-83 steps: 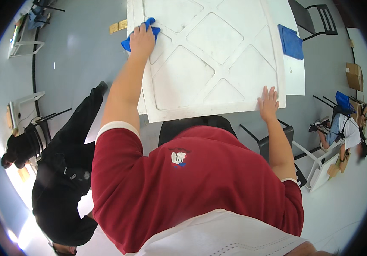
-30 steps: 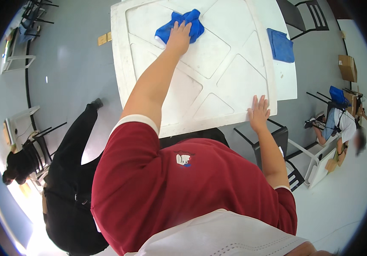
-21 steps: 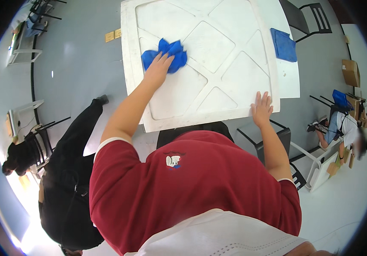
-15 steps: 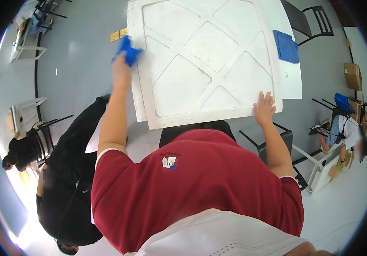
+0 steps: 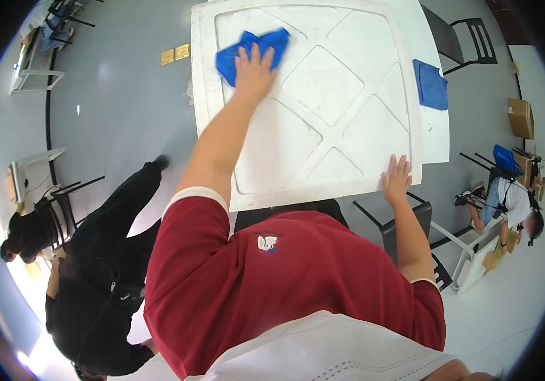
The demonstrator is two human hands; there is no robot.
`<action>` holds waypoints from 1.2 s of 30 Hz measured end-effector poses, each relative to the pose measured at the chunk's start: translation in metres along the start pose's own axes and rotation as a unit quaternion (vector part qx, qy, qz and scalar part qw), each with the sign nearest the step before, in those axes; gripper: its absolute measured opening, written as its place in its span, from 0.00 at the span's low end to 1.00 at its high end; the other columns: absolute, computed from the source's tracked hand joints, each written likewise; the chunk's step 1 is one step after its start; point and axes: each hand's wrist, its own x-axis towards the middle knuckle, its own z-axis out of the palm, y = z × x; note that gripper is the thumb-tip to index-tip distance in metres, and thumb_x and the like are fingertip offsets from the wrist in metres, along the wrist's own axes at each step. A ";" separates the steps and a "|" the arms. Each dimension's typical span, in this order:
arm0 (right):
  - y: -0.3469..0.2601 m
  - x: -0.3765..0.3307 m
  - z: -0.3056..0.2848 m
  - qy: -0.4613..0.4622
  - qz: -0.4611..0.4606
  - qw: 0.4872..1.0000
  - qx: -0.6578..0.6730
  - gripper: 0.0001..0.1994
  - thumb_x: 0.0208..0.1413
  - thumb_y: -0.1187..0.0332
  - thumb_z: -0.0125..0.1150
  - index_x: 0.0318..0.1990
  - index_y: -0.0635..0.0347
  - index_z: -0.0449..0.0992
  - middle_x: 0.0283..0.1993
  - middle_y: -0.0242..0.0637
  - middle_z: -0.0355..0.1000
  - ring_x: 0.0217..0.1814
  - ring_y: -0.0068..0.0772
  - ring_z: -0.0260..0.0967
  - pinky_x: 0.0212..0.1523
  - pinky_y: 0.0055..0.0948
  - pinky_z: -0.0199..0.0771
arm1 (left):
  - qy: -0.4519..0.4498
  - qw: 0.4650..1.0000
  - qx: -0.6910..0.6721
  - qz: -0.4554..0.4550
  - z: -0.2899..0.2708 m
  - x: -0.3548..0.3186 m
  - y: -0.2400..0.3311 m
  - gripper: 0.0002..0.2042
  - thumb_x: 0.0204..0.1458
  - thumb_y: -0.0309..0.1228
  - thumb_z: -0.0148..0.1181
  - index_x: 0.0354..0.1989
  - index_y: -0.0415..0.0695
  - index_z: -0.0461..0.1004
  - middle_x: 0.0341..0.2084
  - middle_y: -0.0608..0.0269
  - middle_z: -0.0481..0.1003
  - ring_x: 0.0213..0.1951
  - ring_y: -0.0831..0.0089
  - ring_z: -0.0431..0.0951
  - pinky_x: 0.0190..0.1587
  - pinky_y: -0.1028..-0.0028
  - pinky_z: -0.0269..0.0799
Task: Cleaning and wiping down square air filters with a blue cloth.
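Observation:
A large white panel (image 5: 336, 155) with a raised crosswise rib pattern lies in front of me. At its far left part my left hand (image 5: 253, 76) presses a crumpled blue cloth (image 5: 228, 60) against the surface, the fingers spread over the cloth and the thumb side partly hidden. My right hand (image 5: 397, 180) rests open on the panel's near right corner, its fingers stretched out and nothing held in it. A folded blue cloth (image 5: 431, 85) lies apart on the white tabletop (image 5: 436, 136) to the right of the panel.
A dark chair (image 5: 469, 41) stands at the far right, another seat (image 5: 406, 222) near my right forearm. Close on my left is a person in black (image 5: 101, 279). Another person (image 5: 515, 200) sits far right near cardboard boxes (image 5: 520, 119). Yellow squares (image 5: 175, 54) mark the floor.
My left hand has swung from beyond the panel's left edge onto its far left area, bringing the blue cloth along. My right hand stays on the near right corner.

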 end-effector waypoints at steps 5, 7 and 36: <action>-0.001 0.001 -0.001 -0.017 0.013 1.000 -0.020 0.32 0.52 0.62 0.45 0.64 0.48 0.41 0.68 0.45 0.30 0.69 0.50 0.27 0.59 0.58 0.34 | -0.006 1.000 0.017 0.000 0.004 0.063 -0.071 0.27 0.51 0.42 0.48 0.59 0.52 0.53 0.60 0.51 0.48 0.60 0.43 0.46 0.59 0.54 0.46; -0.001 0.001 -0.002 -0.003 -0.002 1.000 0.002 0.32 0.51 0.62 0.45 0.64 0.49 0.42 0.68 0.46 0.30 0.69 0.51 0.27 0.60 0.58 0.34 | -0.049 0.994 0.057 0.075 0.003 0.076 -0.084 0.25 0.52 0.40 0.47 0.60 0.53 0.53 0.61 0.55 0.49 0.61 0.48 0.45 0.60 0.56 0.45; 0.006 -0.001 0.008 0.028 -0.003 1.000 -0.001 0.31 0.51 0.60 0.46 0.63 0.47 0.44 0.67 0.46 0.31 0.69 0.52 0.27 0.59 0.60 0.33 | 0.011 1.000 -0.007 -0.017 -0.003 0.013 -0.049 0.22 0.48 0.29 0.47 0.54 0.47 0.61 0.58 0.53 0.54 0.60 0.50 0.51 0.57 0.49 0.47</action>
